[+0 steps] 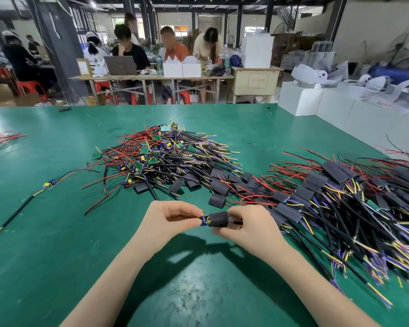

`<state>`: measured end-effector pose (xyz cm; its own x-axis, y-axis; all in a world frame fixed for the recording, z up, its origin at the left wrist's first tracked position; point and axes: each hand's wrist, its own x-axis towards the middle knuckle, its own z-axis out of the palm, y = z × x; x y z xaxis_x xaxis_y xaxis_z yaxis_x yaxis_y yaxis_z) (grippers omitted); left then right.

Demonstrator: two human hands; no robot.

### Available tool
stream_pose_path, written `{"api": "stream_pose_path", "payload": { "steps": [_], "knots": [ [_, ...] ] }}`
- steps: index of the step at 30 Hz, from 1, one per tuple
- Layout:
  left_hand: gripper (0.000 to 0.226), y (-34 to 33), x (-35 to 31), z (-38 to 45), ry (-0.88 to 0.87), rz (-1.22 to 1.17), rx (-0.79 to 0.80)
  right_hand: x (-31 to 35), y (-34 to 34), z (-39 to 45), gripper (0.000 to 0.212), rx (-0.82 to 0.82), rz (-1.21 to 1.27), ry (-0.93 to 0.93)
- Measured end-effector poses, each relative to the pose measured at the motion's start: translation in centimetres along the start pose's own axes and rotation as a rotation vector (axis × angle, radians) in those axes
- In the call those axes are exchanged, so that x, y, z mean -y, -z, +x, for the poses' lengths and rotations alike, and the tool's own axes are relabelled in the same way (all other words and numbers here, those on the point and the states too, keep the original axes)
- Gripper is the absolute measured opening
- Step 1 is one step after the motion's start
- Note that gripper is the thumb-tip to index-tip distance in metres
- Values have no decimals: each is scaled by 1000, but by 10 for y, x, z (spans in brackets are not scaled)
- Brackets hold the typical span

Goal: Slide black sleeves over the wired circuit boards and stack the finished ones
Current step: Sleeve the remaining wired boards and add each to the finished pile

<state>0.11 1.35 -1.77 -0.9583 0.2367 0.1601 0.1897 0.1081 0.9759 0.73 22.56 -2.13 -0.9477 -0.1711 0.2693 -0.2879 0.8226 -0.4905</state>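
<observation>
above the green table (57, 232), the left hand (172, 220) pinches the small, light wired circuit board (204, 220) by its edge while the right hand (243, 226) grips the soft black sleeve (218, 219), probably easily squashed, half over it.

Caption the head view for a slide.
Left hand and right hand slide a black sleeve over a wired circuit board.
</observation>
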Motion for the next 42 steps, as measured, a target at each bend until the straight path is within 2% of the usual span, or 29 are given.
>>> {"api": "stream_pose_path", "payload": {
  "steps": [5,12,18,21,24,27,29,31,34,42],
  "knots": [
    [19,-4,2,-1,27,30,4,4,-10,-4,23,127,-133,20],
    [14,-6,2,-1,85,-45,-31,13,-10,-7,24,102,-46,97],
    [14,-5,2,1,52,-88,-25,16,-14,-10,28,212,38,116],
    [16,1,1,2,-19,-74,-55,14,-4,-4,26,136,298,75],
    [18,5,1,5,-10,-124,-52,7,9,1,9,54,475,110],
    [24,2,2,4,144,-239,58,7,11,1,16,-40,440,222],
    [23,1,2,2,187,-256,136,7,11,0,24,-98,394,279],
    [20,4,0,1,154,-232,143,7,11,0,30,-99,353,316],
    [16,8,-6,-1,69,-126,116,6,14,-1,34,-105,409,269],
    [25,7,-9,-2,-54,62,52,4,19,1,30,-100,414,279]
  ]
}}
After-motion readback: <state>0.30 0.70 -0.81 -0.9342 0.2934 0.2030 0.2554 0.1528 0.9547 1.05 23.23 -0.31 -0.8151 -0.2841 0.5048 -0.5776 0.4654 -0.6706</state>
